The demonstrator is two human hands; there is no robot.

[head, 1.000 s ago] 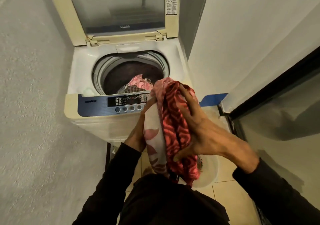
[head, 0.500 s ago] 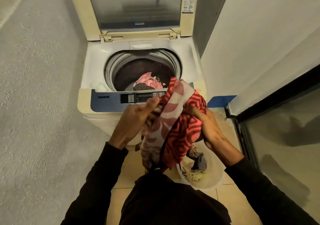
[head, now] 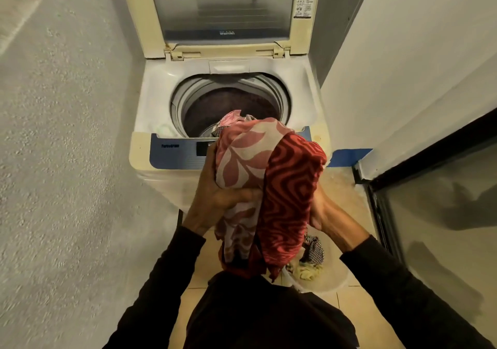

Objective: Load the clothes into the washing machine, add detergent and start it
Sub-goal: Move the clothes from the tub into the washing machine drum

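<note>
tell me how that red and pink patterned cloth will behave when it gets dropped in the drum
The patterned cloth is probably floppy: it drapes and folds over the left hand and right hand. It looks light, since its loose ends hang freely. A trailing end may well catch on the washer rim instead of sliding in.

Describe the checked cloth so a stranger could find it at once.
Start at the open washing machine, then drop to the pale basin on the tiled floor at its right. The checked cloth lies inside, the only dark-and-white check beside crumpled yellowish fabric.
</note>
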